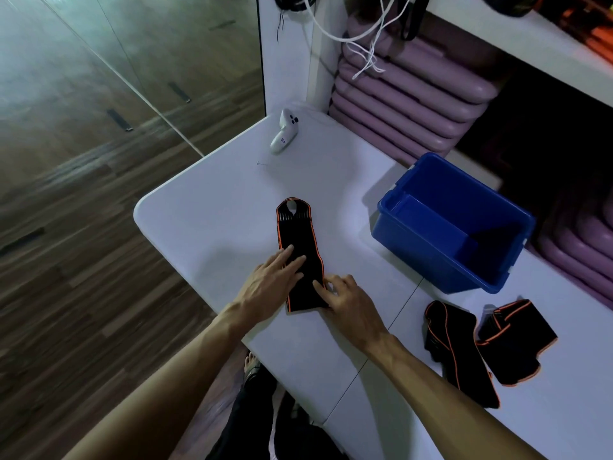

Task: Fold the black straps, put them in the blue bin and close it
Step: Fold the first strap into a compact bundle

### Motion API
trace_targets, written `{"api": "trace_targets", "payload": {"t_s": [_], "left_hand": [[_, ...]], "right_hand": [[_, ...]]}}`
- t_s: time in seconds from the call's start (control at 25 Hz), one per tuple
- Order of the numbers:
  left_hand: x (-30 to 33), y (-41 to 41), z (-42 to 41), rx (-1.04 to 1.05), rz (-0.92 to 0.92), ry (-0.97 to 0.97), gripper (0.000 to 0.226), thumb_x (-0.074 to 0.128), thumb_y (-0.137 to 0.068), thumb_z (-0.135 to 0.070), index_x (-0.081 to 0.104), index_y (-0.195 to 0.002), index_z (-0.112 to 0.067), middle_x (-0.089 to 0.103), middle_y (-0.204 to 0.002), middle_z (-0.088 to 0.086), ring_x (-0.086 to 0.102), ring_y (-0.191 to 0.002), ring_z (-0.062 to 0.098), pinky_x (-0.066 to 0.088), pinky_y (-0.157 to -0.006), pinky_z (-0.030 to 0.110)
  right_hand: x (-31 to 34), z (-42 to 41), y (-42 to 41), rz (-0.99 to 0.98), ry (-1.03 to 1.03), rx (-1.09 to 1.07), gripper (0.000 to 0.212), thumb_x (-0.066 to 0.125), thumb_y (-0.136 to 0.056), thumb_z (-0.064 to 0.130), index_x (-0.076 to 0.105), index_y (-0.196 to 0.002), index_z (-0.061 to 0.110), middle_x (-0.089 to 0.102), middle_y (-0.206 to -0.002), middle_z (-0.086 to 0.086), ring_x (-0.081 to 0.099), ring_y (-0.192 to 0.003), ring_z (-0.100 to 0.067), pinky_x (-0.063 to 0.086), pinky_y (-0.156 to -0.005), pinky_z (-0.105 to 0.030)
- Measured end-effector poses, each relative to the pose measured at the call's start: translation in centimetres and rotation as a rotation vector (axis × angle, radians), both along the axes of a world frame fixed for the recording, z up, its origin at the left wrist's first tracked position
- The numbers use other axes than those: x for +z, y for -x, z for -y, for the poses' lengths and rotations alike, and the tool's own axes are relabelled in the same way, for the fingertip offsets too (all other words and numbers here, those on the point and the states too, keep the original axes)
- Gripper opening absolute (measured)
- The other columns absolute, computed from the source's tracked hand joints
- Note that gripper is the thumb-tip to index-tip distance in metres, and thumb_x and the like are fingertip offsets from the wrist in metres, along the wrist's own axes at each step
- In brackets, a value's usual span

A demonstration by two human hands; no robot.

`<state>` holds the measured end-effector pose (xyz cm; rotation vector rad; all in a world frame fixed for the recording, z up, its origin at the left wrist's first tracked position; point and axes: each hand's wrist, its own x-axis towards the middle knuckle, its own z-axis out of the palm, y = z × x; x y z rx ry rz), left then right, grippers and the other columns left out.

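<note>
While the black elastic strap w/ orange edging (pixel 300 247) lies flat mid white table (pixel 205 214), the left hand (pixel 270 287) presses it w/ straight fingers, grip wide. The right hand (pixel 348 300) touches its near right edge; can't tell if pinching. First fold prob. just starting. Open blue plastic bin (pixel 428 250) to the right looks empty, no lid seen. Two similar straps (pixel 464 353) nearby lie unfolded, so most work's left.

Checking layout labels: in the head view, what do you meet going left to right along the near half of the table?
In order: left hand → right hand → long loose strap → wider loose strap. Left out: the strap under both hands and the blue bin, whose spans overlap these.
</note>
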<state>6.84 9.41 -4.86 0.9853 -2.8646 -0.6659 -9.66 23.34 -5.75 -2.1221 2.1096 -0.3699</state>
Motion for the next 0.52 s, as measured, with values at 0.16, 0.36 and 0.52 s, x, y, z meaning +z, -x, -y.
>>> {"api": "trace_targets", "payload": {"t_s": [0.16, 0.36, 0.52], "left_hand": [[-1.7, -1.4, 1.1, -0.042, 0.239, 0.036, 0.051, 0.024, -0.103, -0.038, 0.01, -0.151, -0.033, 0.0, -0.162, 0.0, 0.001, -0.149, 0.029, 0.017, -0.117, 0.054], [-1.1, -1.1, 1.8, -0.02, 0.213, 0.105, 0.052, 0.024, -0.099, -0.045, 0.029, -0.148, -0.028, 0.007, -0.161, 0.011, 0.01, -0.148, 0.033, 0.03, -0.112, 0.054], [-1.2, -2.4, 0.8, -0.188, 0.032, 0.153, 0.047, 0.029, -0.099, -0.04, 0.049, -0.138, -0.021, 0.036, -0.153, 0.007, 0.035, -0.14, 0.023, 0.044, -0.104, 0.041]], "right_hand": [[-0.1, -0.5, -0.3, -0.05, 0.021, 0.038, 0.053, 0.077, -0.076, -0.001, 0.061, -0.127, 0.002, 0.066, -0.119, -0.015, 0.063, -0.095, -0.032, 0.059, -0.063, -0.039], [0.0, -0.3, 0.3, -0.019, 0.008, 0.076, 0.056, 0.077, -0.074, -0.004, 0.061, -0.128, 0.001, 0.065, -0.121, -0.016, 0.064, -0.1, -0.032, 0.061, -0.065, -0.04], [0.6, 0.1, 0.7, -0.001, 0.003, 0.123, 0.051, 0.076, -0.076, 0.0, 0.063, -0.125, 0.002, 0.068, -0.114, -0.017, 0.065, -0.098, -0.033, 0.061, -0.062, -0.041]]}}
